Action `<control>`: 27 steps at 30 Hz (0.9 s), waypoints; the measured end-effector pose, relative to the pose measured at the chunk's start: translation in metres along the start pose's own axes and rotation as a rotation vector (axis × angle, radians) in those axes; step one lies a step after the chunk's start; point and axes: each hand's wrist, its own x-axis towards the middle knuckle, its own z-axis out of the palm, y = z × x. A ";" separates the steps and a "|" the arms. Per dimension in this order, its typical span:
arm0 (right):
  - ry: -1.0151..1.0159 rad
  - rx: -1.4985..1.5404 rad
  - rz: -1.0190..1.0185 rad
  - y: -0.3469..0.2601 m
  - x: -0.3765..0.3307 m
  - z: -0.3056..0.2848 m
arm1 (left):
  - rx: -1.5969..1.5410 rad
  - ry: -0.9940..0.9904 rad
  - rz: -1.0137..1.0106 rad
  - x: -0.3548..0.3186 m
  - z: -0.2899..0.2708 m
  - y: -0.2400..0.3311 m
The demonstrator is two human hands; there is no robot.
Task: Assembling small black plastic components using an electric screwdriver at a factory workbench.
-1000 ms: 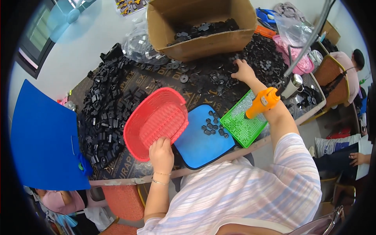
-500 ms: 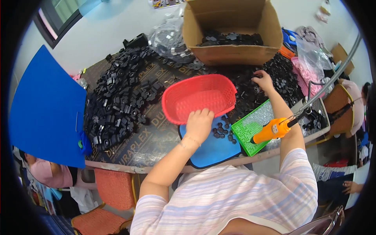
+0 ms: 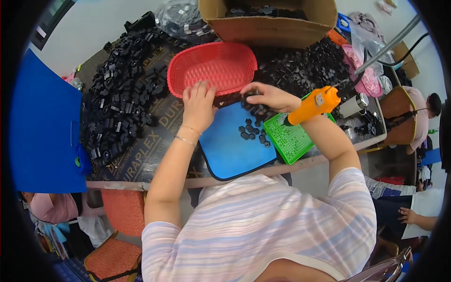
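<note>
My left hand [image 3: 199,107] rests with outstretched fingers over the near rim of a red plastic basket [image 3: 213,66]; nothing shows in its grasp. Small black plastic parts [image 3: 252,99] are in the closed fingers of my right hand [image 3: 272,97], above the far right corner of a blue mat [image 3: 230,141]. Their exact shape is partly hidden by my fingers. Several black hexagonal pieces [image 3: 251,130] lie on the mat's right side. Beside them a green perforated basket [image 3: 293,143] stands under my right forearm. An orange electric screwdriver [image 3: 314,104] hangs over it, in front of that arm.
Heaps of black parts cover the table's left [image 3: 120,103] and back right [image 3: 305,68]. A cardboard box [image 3: 270,32] with more parts stands at the back, near a clear plastic bag [image 3: 183,19]. A white bottle [image 3: 353,105] is at right; a blue panel [image 3: 44,127] rises at left.
My right hand has come back from the heap at right to the mat, now with black parts in it. The red basket sits farther back and left, off the mat. The view has shifted.
</note>
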 end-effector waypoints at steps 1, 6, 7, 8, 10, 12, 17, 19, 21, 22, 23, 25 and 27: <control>-0.045 0.009 0.095 -0.010 -0.001 0.011 | -0.012 0.055 -0.007 -0.008 -0.006 0.000; -0.267 -0.130 0.326 -0.036 -0.010 0.023 | -0.326 0.036 0.022 -0.052 -0.013 0.010; -0.261 -0.131 0.318 -0.042 -0.011 0.023 | -0.401 0.011 -0.007 -0.062 -0.006 0.010; -0.257 -0.129 0.313 -0.045 -0.012 0.022 | -0.477 -0.016 -0.038 -0.070 0.000 0.012; -0.201 -0.036 0.292 -0.052 -0.020 0.017 | -0.480 -0.115 -0.053 -0.078 0.008 0.023; -0.071 0.006 0.246 -0.059 -0.028 0.015 | -0.505 -0.218 -0.047 -0.081 0.013 0.035; 0.453 0.195 -0.191 -0.057 -0.078 -0.006 | -0.643 -0.206 0.079 -0.083 0.017 0.048; 0.847 0.232 -0.408 -0.026 -0.119 -0.022 | -0.600 -0.181 0.087 -0.078 0.000 0.041; 1.105 0.585 -0.589 -0.003 -0.151 -0.005 | -0.451 0.019 0.079 -0.078 -0.006 0.011; 1.104 0.582 -0.680 0.016 -0.168 -0.002 | -0.381 0.159 0.041 -0.074 -0.009 -0.012; 1.408 0.529 -0.805 0.019 -0.165 0.018 | -0.355 0.208 -0.013 -0.065 -0.018 -0.037; 1.427 0.348 -0.779 0.054 -0.183 0.032 | -0.206 0.306 -0.146 -0.063 -0.019 -0.091; 1.365 0.115 -0.735 0.063 -0.184 0.067 | -0.012 0.191 -0.302 -0.055 -0.016 -0.138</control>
